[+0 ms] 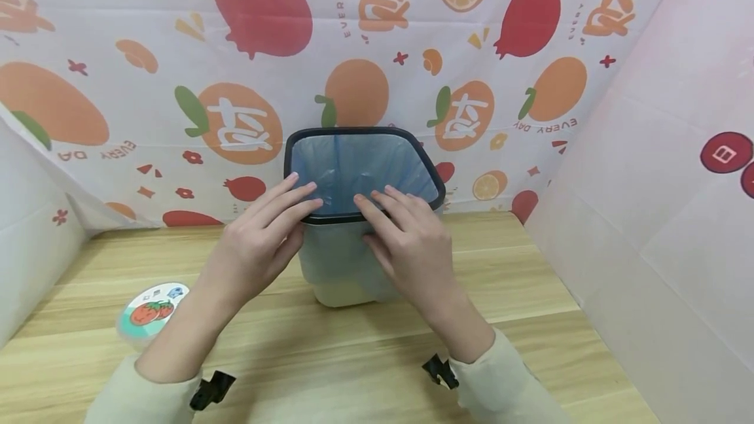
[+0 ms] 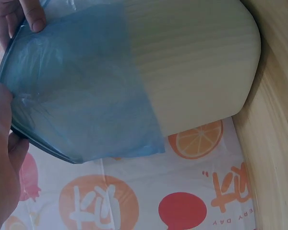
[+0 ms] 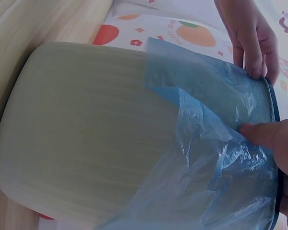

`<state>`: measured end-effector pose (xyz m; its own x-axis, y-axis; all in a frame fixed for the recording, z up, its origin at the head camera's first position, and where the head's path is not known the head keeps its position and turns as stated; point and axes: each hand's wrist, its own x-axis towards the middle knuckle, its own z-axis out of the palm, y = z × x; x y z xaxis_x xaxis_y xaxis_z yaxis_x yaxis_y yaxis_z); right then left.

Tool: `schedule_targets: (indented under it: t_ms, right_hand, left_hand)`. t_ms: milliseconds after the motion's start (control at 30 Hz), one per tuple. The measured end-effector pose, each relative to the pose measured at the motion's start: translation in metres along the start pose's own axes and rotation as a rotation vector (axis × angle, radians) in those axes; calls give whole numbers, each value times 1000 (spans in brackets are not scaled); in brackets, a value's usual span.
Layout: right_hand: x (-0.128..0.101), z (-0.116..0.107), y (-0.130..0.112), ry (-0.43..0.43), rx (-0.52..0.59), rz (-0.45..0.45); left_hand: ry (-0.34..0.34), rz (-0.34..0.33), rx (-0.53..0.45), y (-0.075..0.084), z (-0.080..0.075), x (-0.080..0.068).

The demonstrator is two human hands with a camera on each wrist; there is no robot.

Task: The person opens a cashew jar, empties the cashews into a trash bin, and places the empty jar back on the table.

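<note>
Fingers, left hand (image 1: 259,241): laid nearly straight over the near rim of the bin, tips resting on the blue bag where it folds over the edge; nothing is curled round or pinched as far as the head view shows.
Fingers, right hand (image 1: 409,247): also stretched out and only slightly bent, tips pressed on the bag at the near rim, just beside the left hand's tips (a small gap is kept between the two hands).
Bin (image 1: 341,267): a pale, cream-coloured waste bin with a dark rim (image 1: 432,172), stood upright on the table near the back wall, between the two hands.
Bag (image 1: 359,162): thin blue plastic, seen lining the inside of the bin and turned down over the outside; in the left wrist view the bag (image 2: 81,86) is shown covering the upper part of the bin's wall, and in the right wrist view its folded edge (image 3: 206,143) is crumpled under a fingertip.
Table (image 1: 530,293): light wood grain, carrying the bin.
Round lid or sticker (image 1: 152,309): printed with strawberries, lying on the table beside the left forearm.
Backdrop (image 1: 147,84): white sheet printed with oranges and red fruit, hung behind the bin.
</note>
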<state>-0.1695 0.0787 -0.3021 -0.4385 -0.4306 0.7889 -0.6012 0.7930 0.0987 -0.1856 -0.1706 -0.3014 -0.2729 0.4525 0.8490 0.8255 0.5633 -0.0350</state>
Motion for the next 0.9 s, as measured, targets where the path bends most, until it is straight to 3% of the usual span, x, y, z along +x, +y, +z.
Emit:
schedule_targets:
  t_ms: [900]
  right_hand:
    - [7,2,-17,-21,-12,-5]
  left_hand:
    - [-16,-61,34,0,-15,-9]
